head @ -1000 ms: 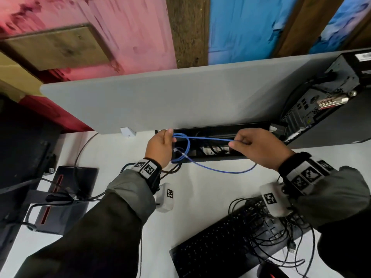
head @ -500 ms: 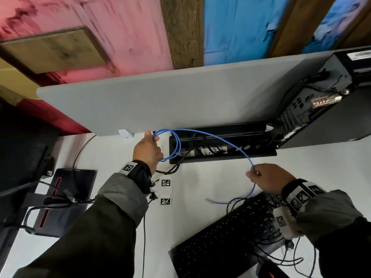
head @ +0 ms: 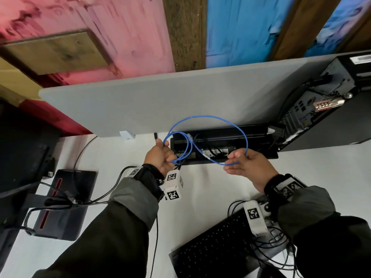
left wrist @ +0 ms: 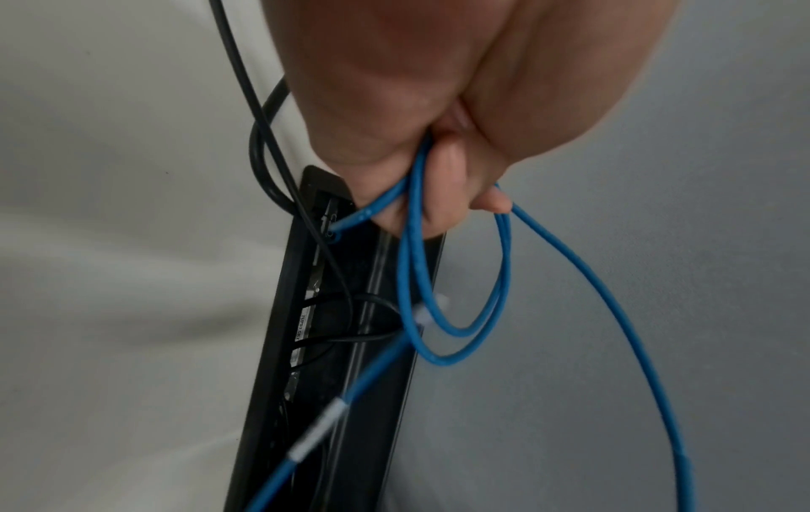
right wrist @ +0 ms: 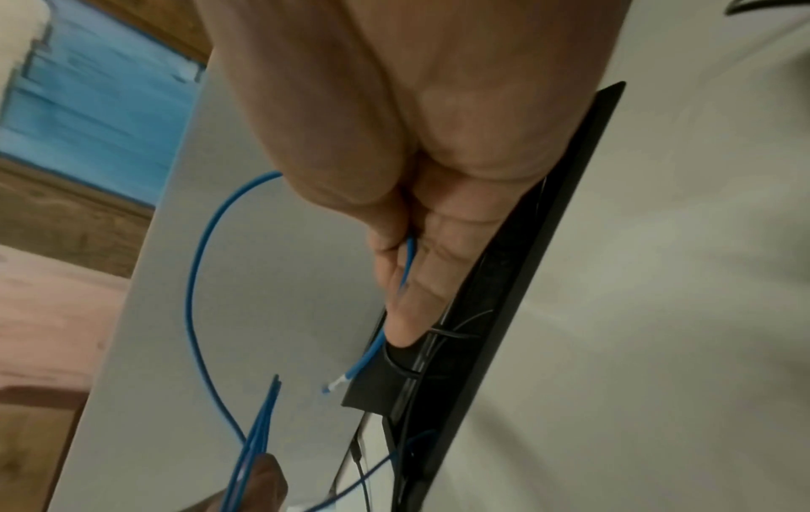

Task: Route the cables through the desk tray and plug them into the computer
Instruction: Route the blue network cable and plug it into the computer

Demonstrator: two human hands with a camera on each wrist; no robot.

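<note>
Above the long black recessed desk tray [head: 259, 135], set into the white desk top [head: 200, 187] at the foot of a grey felt divider panel [head: 160, 103]: a thin blue network cable [head: 210, 116], gathered into loops. Left hand [head: 160, 157] curled into a fist at the tray's left end, gripping several small coils of the blue cable together; seen from the left wrist, two loops hanging below the fist and a further strand dropping into the tray opening. Right hand [head: 249, 165] near the tray's middle, fingers nearly straight and only lightly bent, the cable pinched between thumb and fingers where one wide arc comes down from in front of the panel. Black computer tower [head: 329, 109] at the right end of the tray, rear ports facing the desk, well apart from both hands. Black keyboard [head: 216, 251] and a tangle of thin black leads [head: 275, 243] near the right wrist.

Judged to be slack management ahead of routing. Best done by keeping the coils flat and untwisted, feeding cable out one loop at a time, laying it along the tray channel clear of the black cords already inside, and leaving the plug end free with enough length to reach the tower. Plug not clearly identifiable here.
</note>
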